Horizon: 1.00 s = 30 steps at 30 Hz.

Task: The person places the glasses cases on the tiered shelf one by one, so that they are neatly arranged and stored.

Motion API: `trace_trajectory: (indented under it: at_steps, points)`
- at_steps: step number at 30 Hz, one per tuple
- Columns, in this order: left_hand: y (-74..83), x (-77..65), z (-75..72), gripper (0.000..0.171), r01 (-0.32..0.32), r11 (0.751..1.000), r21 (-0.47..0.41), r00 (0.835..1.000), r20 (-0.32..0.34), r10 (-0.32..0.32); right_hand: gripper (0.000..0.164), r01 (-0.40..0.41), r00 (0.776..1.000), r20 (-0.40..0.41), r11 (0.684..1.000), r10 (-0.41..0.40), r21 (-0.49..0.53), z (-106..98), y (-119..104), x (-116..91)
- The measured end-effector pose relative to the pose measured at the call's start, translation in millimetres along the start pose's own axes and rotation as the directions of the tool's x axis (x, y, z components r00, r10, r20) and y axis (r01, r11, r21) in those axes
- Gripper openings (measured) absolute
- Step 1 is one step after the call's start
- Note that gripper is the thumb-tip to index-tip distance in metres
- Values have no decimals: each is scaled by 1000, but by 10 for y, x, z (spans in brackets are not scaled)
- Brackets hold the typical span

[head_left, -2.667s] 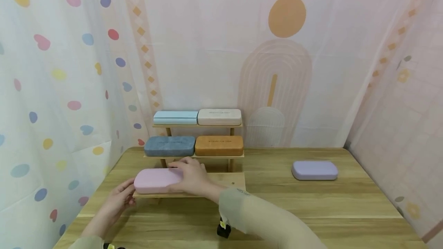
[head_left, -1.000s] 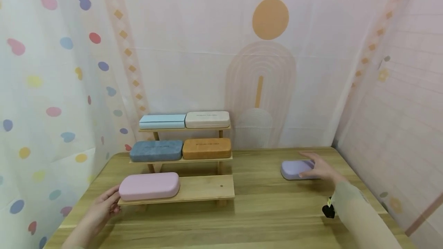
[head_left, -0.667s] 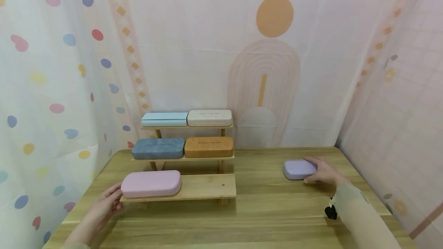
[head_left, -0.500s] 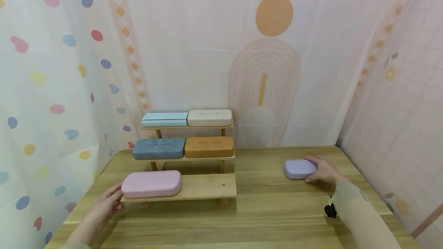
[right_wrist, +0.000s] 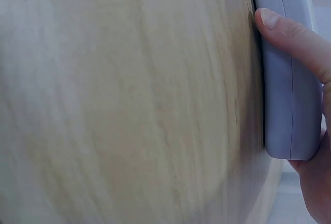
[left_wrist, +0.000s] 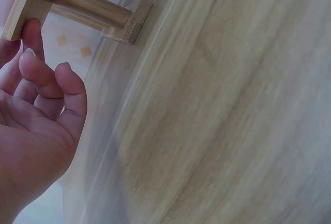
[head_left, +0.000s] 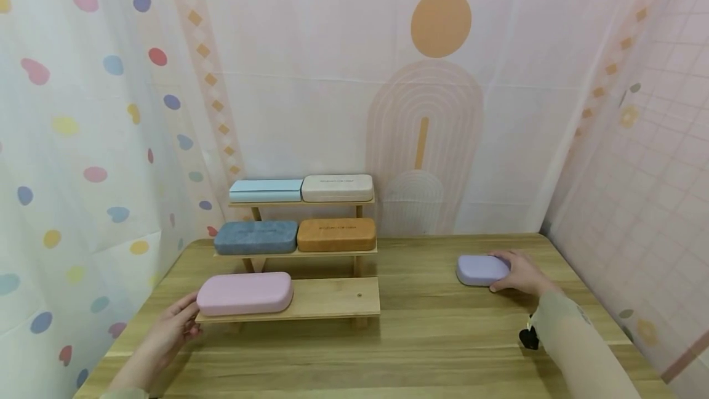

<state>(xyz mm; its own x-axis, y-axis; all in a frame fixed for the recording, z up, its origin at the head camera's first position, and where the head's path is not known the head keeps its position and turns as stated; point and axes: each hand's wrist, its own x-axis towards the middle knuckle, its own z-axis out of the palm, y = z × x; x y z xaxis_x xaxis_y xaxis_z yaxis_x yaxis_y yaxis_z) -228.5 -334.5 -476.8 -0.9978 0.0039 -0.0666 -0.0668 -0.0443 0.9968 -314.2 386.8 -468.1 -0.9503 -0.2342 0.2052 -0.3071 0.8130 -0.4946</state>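
At the right of the table, my right hand grips the right end of a lavender glasses case. In the right wrist view the thumb lies along the case's front side, and the other fingers are mostly hidden behind it. The case sits on the table. My left hand holds the left end of the lowest board of a wooden three-tier stand, fingertips at the board's edge in the left wrist view. Beside that hand, a pink glasses case lies on the left half of this board.
Blue and tan-orange glasses cases lie on the middle tier. The top tier bears a light blue case and a cream case. Patterned curtains rise behind and beside the wooden table.
My right hand has left the pink case, moved right to the lavender case and taken hold of its right end. The left hand stays at the stand's end. The head view has shifted slightly.
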Motion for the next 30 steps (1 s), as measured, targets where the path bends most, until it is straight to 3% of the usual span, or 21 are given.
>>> trace_trajectory:
  at_steps: [6, 13, 20, 30]
  points:
    - [-1, 9, 2, 37, 6, 1000, -7, 1000, 13, -6, 89, 20, 1000, -20, 1000, -20, 2, -38, -26, -40]
    - [-3, 11, 10, 38, -7, 1000, -16, 1000, 3, 7, 87, 19, 998, -58, 997, -15, 80, -141, -132, -46]
    - [0, 8, -4, 40, 1, 1000, -10, 1000, 6, -1, 83, 51, 995, -93, 997, -46, 55, -232, -314, -26]
    - [-10, 11, -17, 39, 10, 1000, -2, 1000, 13, -10, 75, 64, 992, -116, 996, -56, 67, -186, -690, -87]
